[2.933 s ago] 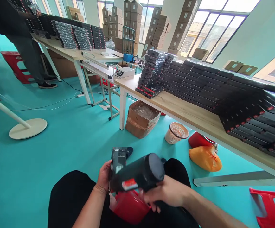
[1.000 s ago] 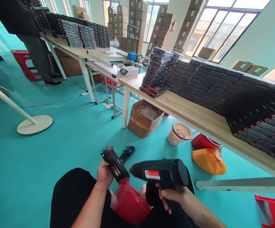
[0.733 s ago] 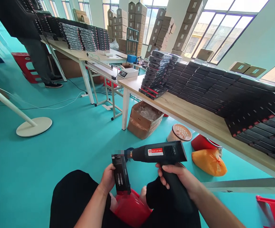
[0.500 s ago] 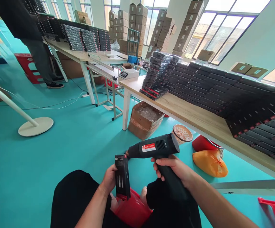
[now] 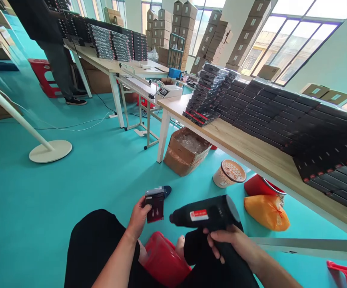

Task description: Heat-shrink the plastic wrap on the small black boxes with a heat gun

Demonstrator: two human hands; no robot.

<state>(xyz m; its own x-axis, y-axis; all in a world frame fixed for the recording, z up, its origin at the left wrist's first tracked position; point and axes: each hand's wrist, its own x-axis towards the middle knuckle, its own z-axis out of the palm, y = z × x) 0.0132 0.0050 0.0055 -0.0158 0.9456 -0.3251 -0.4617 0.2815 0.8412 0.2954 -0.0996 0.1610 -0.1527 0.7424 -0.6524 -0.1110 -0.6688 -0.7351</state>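
Note:
My left hand (image 5: 137, 218) grips a small black box (image 5: 154, 205) wrapped in clear film, held upright above my knees. My right hand (image 5: 233, 244) is closed round the handle of a black heat gun (image 5: 206, 214) with a red label. The gun's nozzle points left at the lower part of the box, a short gap away. A red stool (image 5: 163, 260) shows between my legs.
A long wooden table (image 5: 251, 150) at right carries rows of black boxes (image 5: 281, 116). Under it sit a cardboard box (image 5: 185, 152), a paper cup (image 5: 229, 174), a red tub and an orange bag (image 5: 266, 212). A fan stand (image 5: 49, 150) is at left. Another person (image 5: 53, 44) stands by the far table.
The box has been turned in my left hand and now shows its end face. The heat gun dropped lower and swung so its nozzle aims at the box.

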